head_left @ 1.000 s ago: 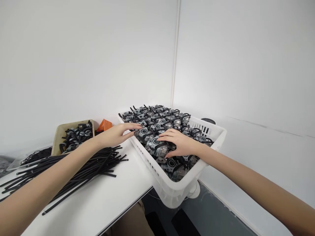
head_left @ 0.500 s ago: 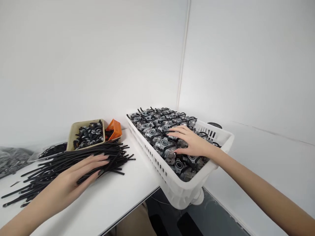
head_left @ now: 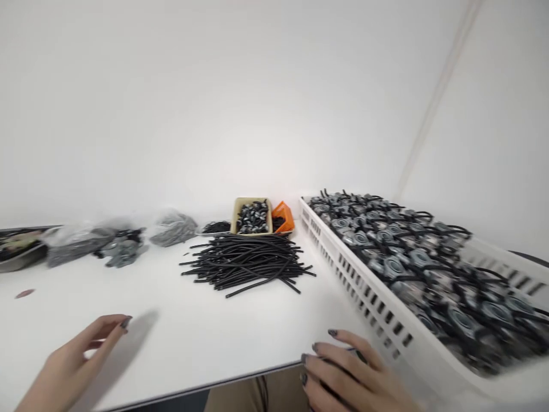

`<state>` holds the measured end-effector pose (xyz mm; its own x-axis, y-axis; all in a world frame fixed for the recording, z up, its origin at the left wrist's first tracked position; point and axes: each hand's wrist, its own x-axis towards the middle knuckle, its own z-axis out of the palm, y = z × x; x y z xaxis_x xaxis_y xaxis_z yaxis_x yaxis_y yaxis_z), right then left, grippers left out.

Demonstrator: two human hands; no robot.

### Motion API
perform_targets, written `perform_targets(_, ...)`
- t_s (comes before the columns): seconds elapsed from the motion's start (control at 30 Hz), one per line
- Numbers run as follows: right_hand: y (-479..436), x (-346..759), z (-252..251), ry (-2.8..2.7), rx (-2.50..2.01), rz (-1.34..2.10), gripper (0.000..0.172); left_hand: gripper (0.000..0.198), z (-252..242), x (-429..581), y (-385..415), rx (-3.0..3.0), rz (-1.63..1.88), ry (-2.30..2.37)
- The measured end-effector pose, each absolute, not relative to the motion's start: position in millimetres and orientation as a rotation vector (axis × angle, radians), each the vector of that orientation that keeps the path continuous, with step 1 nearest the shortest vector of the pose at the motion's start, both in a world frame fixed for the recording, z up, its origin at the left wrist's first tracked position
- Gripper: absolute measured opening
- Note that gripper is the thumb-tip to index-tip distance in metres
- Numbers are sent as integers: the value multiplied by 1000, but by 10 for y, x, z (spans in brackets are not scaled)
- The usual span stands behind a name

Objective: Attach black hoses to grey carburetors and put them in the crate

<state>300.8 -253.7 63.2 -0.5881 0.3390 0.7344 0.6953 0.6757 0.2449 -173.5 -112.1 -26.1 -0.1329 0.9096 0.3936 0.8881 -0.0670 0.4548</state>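
Observation:
Over the left part of the white table (head_left: pixel 184 326), my left hand (head_left: pixel 88 349) has its thumb and index fingertips pressed together; what they hold, if anything, is too small to make out. My right hand (head_left: pixel 347 372) is at the table's front edge, beside the white crate, fingers spread and nothing seen in them. Metal parts with black hoses (head_left: pixel 394 266) fill the white crate (head_left: pixel 364 286) on the right. A pile of black tubes (head_left: pixel 253 260) lies at the middle of the table, away from both hands.
Behind the tubes stand a cream basket (head_left: pixel 233 220) of small black and silver parts and a tilted orange basket (head_left: pixel 287 217). Plastic bags of parts (head_left: pixel 171 229), loose grey parts (head_left: pixel 122 252) and a tray (head_left: pixel 26 260) line the back left.
The view has turned left. My right hand has left the parts in the crate for the table's front edge. My left hand has moved off the black tubes and its fingertips have closed.

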Motion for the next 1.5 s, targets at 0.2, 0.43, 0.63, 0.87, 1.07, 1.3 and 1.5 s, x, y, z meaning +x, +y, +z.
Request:
perform_targets(0.2,-1515,2434,399,-2067,-730,-354,16,41,-224,-1534,-1249,1930,758,2010)
perform_targets(0.43,-404,2125,230,-2025,-919,-161,14,46,96,-1928,-352,1655,562,2471)
perform_targets(0.63,-195,2114,82,-2065,-944,-136,15,57,64,-2258,302,1467,524,2729)
perform_targets(0.87,-220,2214,21,-2035,-908,-161,17,56,-42,-2306,507,1575,516,2752)
perform_targets(1.07,-223,2217,29,-2011,-904,-138,17,48,77,-2331,490,1737,441,2702)
perform_targets(1.3,-246,2219,44,-1994,-899,-116,18,39,205,-1966,62,2069,424,2629)
perform_targets(1.5,-257,2150,21,-2050,-874,-68,16,38,291,-1131,-755,2701,560,2136)
